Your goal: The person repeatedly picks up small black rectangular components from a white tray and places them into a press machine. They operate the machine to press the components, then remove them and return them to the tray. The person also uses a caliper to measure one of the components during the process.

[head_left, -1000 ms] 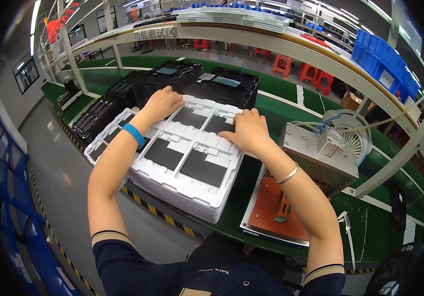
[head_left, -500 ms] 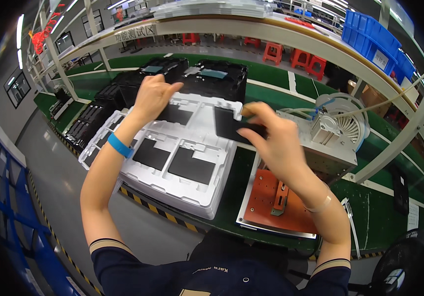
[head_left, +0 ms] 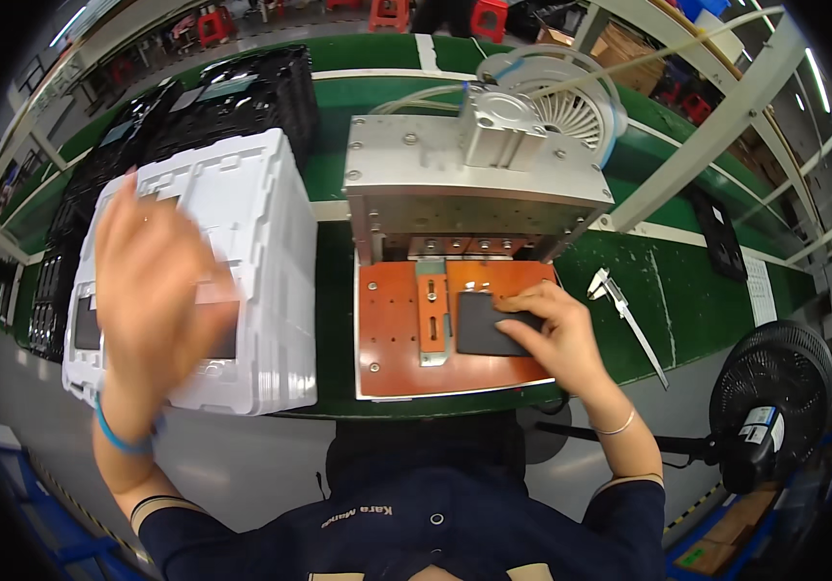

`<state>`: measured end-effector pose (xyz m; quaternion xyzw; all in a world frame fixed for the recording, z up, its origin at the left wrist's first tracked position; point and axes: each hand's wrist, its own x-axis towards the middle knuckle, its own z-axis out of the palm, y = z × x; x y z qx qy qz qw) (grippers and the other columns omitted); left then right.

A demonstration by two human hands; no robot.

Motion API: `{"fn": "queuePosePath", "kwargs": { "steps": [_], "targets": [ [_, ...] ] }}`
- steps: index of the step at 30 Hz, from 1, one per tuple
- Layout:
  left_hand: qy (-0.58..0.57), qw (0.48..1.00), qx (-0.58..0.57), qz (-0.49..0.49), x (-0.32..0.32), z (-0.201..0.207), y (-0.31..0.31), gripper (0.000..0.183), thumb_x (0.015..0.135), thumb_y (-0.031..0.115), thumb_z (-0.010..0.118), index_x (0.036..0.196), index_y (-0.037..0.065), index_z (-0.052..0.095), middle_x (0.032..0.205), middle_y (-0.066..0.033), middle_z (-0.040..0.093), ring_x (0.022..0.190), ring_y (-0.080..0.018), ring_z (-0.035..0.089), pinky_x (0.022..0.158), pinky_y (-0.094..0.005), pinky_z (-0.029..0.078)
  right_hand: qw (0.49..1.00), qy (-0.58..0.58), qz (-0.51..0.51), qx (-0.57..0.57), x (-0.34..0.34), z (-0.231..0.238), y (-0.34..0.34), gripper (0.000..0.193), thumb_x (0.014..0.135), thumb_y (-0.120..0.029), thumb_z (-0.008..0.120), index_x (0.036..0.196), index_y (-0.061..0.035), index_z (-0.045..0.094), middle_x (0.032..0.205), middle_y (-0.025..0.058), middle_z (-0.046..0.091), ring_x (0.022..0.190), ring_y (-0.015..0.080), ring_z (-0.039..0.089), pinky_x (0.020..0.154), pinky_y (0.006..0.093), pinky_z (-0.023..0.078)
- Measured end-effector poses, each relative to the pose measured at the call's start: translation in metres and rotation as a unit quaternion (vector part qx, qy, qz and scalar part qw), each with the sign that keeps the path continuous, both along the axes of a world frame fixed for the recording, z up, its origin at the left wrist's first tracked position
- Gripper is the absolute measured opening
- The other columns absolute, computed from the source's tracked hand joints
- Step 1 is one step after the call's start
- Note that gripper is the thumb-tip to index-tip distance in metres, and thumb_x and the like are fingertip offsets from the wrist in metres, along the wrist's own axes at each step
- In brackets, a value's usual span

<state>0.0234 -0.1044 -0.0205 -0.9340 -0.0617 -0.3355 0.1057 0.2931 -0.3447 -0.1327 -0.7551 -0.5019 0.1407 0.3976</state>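
My right hand (head_left: 559,339) pinches a thin dark rectangular panel (head_left: 484,327) between thumb and fingers. The panel lies over the orange base plate (head_left: 392,329) of a metal press fixture (head_left: 479,184), just right of an orange slotted bar (head_left: 432,312). My left hand (head_left: 159,290) is over a stack of white moulded trays (head_left: 285,281); motion smears its fingers, so their state is unclear. Partly behind that hand, more dark panels (head_left: 87,324) sit in the top tray's pockets.
Black trays (head_left: 242,97) are stacked behind the white ones. A caliper (head_left: 629,324) lies on the green bench (head_left: 595,261), right of the fixture. Beyond it is a black fan (head_left: 774,387). A white round fan (head_left: 571,107) and a slanted frame post (head_left: 697,136) stand behind.
My right hand has carried the dark panel from the white tray rightward onto the orange plate. The view has turned toward the fixture. My left hand remains above the trays.
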Motion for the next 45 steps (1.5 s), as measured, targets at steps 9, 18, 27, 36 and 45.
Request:
{"fn": "queuePosePath", "kwargs": {
  "steps": [9,18,27,36,45],
  "targets": [
    [0.09,0.972,-0.181,-0.122,0.056,-0.121,-0.098,0.056,0.078,0.054,0.069,0.112,0.009,0.067,0.117,-0.0071,0.061,0.11,-0.0261,0.056,0.106,-0.0526,0.033,0.967,-0.211,0.103,0.102,-0.004,-0.021,0.031,0.017,0.079,-0.006,0.071,0.096,-0.0063,0.07,0.094,0.0051,0.063,0.089,0.0253,0.055,0.079,0.0359,0.046],
    [0.168,0.953,-0.209,-0.138,0.078,-0.132,-0.092,0.072,0.074,0.061,0.07,0.122,0.007,0.063,0.134,-0.011,0.055,0.126,-0.0326,0.048,0.105,-0.0552,0.035,0.937,-0.316,0.136,0.066,0.002,-0.018,0.039,0.031,0.076,-0.007,0.063,0.107,-0.0056,0.066,0.108,0.0053,0.062,0.101,0.0237,0.057,0.088,0.0377,0.045],
    [0.18,0.946,-0.237,-0.125,0.079,-0.132,-0.091,0.066,0.08,0.059,0.065,0.123,0.008,0.062,0.133,-0.0099,0.056,0.129,-0.0289,0.047,0.107,-0.0563,0.032,0.946,-0.293,0.126,0.049,0.002,-0.027,0.038,0.03,0.076,-0.009,0.066,0.106,-0.0146,0.069,0.124,0.0028,0.055,0.113,0.0241,0.049,0.085,0.0388,0.042],
    [0.187,0.945,-0.243,-0.116,0.076,-0.13,-0.092,0.069,0.08,0.061,0.065,0.123,0.008,0.063,0.135,-0.0105,0.055,0.128,-0.0294,0.048,0.107,-0.0573,0.032,0.984,-0.151,0.079,0.052,-0.001,-0.003,0.01,0.037,0.076,-0.016,0.076,0.111,-0.0073,0.066,0.119,0.0099,0.06,0.105,0.0291,0.057,0.085,0.0382,0.047],
    [0.204,0.926,-0.3,-0.107,0.084,-0.117,-0.087,0.084,0.072,0.068,0.067,0.131,0.008,0.058,0.141,-0.0127,0.051,0.131,-0.0362,0.044,0.107,-0.0589,0.03,0.979,-0.16,0.121,0.023,0.01,-0.009,0.013,0.034,0.074,-0.02,0.079,0.103,-0.0057,0.067,0.116,0.0102,0.061,0.102,0.0294,0.056,0.086,0.0382,0.049]
  ]
}}
